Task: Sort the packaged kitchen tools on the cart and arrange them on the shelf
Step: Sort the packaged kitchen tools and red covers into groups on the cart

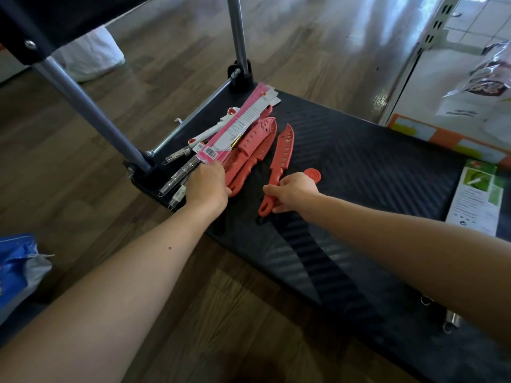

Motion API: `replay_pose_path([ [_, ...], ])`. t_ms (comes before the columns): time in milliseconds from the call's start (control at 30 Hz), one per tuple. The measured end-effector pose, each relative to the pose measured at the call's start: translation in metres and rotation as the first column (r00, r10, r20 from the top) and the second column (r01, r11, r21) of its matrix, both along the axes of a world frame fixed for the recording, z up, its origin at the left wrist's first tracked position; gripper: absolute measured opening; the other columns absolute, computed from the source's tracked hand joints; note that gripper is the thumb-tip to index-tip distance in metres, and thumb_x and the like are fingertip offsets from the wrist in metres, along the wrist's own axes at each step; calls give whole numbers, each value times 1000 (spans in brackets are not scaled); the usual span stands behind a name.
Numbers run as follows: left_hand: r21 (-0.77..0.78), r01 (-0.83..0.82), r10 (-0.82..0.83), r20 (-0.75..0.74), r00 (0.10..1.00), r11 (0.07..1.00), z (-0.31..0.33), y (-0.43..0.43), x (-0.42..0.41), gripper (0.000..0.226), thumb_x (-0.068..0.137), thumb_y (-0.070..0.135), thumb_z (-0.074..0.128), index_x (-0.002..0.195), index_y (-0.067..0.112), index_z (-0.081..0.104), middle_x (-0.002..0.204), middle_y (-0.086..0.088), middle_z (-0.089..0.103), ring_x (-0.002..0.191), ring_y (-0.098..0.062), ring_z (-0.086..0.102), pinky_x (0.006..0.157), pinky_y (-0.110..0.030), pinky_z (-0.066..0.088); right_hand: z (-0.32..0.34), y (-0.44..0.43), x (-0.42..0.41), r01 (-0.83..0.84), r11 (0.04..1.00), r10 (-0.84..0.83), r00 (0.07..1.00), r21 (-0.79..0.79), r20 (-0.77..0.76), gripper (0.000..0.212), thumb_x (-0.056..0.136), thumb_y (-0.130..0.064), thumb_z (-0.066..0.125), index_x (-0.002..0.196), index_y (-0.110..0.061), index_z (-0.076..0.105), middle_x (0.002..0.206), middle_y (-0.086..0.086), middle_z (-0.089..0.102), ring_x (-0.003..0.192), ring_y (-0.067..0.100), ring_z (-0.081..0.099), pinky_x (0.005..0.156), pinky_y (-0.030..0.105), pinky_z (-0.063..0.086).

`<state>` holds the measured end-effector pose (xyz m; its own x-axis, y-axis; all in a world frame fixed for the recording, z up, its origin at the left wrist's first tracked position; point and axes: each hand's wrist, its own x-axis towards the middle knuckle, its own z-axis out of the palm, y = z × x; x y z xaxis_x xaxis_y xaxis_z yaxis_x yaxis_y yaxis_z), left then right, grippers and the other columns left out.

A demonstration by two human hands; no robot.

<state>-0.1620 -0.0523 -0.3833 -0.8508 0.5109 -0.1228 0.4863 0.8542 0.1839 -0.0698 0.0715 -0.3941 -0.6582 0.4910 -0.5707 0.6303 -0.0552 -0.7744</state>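
Sorting is underway on the cart: the right hand is gripping a lone red knife just right of the red knife pile, which the left hand is clasping; next, merging them

The floor is brown wood-look plank, glossy enough to carry pale streaks of reflected light toward the upper right, where it gives way to light square tiles. A cream slotted shelving upright runs down the right side, with an orange and yellow price strip along the shelf edge below it. A white sack sits on the floor at upper left, partly behind a dark panel. At the lower left edge lies a blue woven bag with a grey patch. Light looks bright and even, with soft shadows.
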Motion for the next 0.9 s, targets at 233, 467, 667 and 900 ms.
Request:
replay_pose_path([
  [233, 34, -18, 17, 22, 1000, 999, -6, 7, 9, 30, 85, 13, 62, 112, 1, 54, 117, -18, 55, 107, -33, 54, 89, -39, 45, 1, 8, 19, -10, 1000, 10, 1000, 30, 19, 22, 86, -24, 64, 73, -9, 55, 79, 7, 66, 59, 15, 65, 57, 19, 55],
  [467, 59, -117, 108, 140, 984, 991, -10, 20, 17, 25, 85, 18, 63, 102, 0, 60, 107, -18, 62, 101, -35, 59, 79, -38, 46, -4, 14, 43, -15, 1000, 14, 999, 26, 45, 18, 86, -25, 64, 81, -8, 61, 89, 9, 70, 69, 18, 69, 59, 18, 56],
  [667, 340, -589, 374, 522, 767, 733, -10, 34, 40, 20, 83, 21, 67, 97, 7, 67, 90, -2, 58, 88, -16, 54, 74, -26, 38, -6, 20, 53, -22, 998, 19, 999, 57, 42, 21, 86, -25, 64, 73, -10, 59, 74, 2, 67, 65, 15, 68, 64, 21, 57],
  [900, 464, -494, 206, 541, 815, 735, 0, 65, 74, 17, 79, 22, 71, 93, 14, 67, 93, 0, 66, 90, -18, 62, 78, -26, 46, -1, 36, 72, 64, 993, -66, 998, 99, 23, 25, 87, -25, 63, 68, -11, 57, 71, 3, 65, 56, 11, 63, 53, 15, 55],
])
